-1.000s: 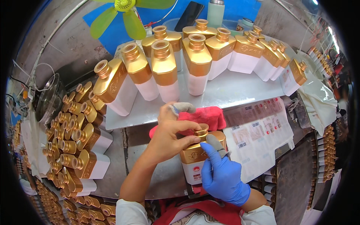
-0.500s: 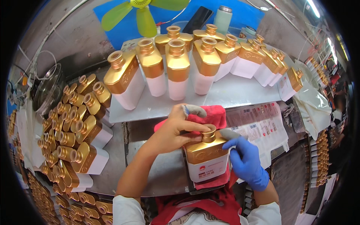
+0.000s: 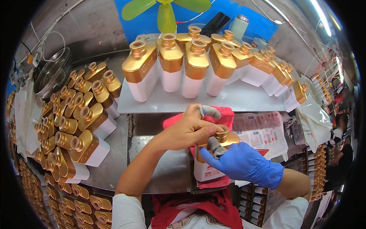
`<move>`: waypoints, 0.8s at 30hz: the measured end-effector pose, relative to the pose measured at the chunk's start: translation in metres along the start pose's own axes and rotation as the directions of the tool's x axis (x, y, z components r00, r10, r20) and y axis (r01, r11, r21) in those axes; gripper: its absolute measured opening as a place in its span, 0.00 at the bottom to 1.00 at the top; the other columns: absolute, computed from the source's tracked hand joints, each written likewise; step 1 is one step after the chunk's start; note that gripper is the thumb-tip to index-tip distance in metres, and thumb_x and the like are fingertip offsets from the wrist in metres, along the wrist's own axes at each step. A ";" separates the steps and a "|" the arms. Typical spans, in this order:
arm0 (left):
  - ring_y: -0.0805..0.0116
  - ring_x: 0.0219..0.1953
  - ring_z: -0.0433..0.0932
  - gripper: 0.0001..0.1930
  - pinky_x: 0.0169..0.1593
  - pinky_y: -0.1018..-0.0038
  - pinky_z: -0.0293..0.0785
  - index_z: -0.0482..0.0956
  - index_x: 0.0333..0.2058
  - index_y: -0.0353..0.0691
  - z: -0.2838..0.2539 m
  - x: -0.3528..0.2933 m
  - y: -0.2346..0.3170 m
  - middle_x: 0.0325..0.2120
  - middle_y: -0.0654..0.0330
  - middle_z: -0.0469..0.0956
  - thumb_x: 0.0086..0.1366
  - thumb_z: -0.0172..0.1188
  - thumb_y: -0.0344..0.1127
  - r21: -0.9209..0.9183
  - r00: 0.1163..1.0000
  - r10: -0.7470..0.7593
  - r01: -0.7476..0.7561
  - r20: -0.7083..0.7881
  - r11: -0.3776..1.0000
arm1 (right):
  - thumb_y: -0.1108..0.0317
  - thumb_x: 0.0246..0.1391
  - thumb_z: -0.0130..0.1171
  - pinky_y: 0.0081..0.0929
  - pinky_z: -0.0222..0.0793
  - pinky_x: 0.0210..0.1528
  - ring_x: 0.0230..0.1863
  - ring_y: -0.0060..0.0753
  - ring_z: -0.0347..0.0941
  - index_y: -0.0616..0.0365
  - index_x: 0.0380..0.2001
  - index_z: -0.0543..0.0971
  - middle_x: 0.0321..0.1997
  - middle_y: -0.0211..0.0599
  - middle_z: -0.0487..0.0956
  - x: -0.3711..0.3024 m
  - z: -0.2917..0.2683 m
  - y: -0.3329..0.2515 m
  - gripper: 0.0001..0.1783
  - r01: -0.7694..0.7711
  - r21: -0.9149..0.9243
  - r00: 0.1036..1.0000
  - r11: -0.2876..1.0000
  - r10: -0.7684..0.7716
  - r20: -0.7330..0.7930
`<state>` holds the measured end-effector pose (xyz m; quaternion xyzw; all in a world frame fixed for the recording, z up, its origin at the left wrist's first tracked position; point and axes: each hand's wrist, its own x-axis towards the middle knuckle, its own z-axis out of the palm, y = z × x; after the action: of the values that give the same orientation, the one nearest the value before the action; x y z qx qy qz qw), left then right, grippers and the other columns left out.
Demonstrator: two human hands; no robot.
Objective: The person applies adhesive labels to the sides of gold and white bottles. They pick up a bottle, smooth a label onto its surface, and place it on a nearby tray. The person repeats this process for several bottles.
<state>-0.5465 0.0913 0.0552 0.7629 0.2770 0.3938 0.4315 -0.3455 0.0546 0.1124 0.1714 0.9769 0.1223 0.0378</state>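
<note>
A gold-and-white bottle (image 3: 207, 173) stands upright before me on a pink cloth (image 3: 228, 114), partly hidden by my hands. My left hand (image 3: 193, 128) is bare except for a grey finger sleeve. Its thumb and fingers close on the bottle's gold neck. In a blue glove, my right hand (image 3: 248, 162) reaches across the bottle's gold shoulder, fingers bent against the front and a grey-covered digit pressing near the neck. The hand covers part of the label side.
Several similar bottles (image 3: 139, 72) line the raised metal shelf (image 3: 244, 100). More bottles (image 3: 91, 147) crowd the left side. Printed sheets (image 3: 263, 129) lie at right. Behind the shelf are a green fan (image 3: 166, 19), a phone (image 3: 216, 23) and a flask (image 3: 239, 26).
My right hand has moved from the bottle's right side across its front, over the gold shoulder. My left hand stays at the neck. The view has shifted slightly.
</note>
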 end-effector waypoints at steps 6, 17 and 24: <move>0.57 0.55 0.57 0.14 0.59 0.62 0.55 0.81 0.44 0.48 0.002 -0.004 0.009 0.51 0.53 0.68 0.64 0.53 0.45 -0.028 1.000 -0.004 0.004 0.005 1.000 | 0.78 0.48 0.49 0.24 0.66 0.21 0.17 0.23 0.69 0.54 0.58 0.64 0.23 0.32 0.75 -0.022 -0.018 -0.001 0.30 -0.285 0.468 0.951 0.837 0.307 0.030; 0.60 0.54 0.60 0.21 0.57 0.70 0.60 0.83 0.41 0.53 0.016 -0.004 0.001 0.49 0.60 0.68 0.46 0.69 0.24 0.031 0.987 0.137 -0.134 -0.089 0.990 | 0.78 0.50 0.43 0.24 0.66 0.25 0.18 0.24 0.67 0.53 0.64 0.57 0.30 0.41 0.75 -0.034 0.010 -0.056 0.34 -0.437 0.872 0.548 0.222 0.834 0.062; 0.59 0.53 0.61 0.21 0.57 0.69 0.58 0.83 0.40 0.53 0.016 -0.002 0.004 0.49 0.59 0.71 0.46 0.68 0.24 0.016 0.968 0.251 -0.251 0.014 0.968 | 0.77 0.49 0.45 0.23 0.67 0.33 0.26 0.27 0.69 0.53 0.62 0.60 0.42 0.44 0.75 -0.038 -0.009 -0.023 0.33 -0.382 0.923 0.588 0.046 0.783 0.204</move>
<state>-0.5333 0.0808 0.0534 0.7979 0.1793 0.4383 0.3730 -0.3187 0.0187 0.1162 0.5250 0.6870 -0.4058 -0.2962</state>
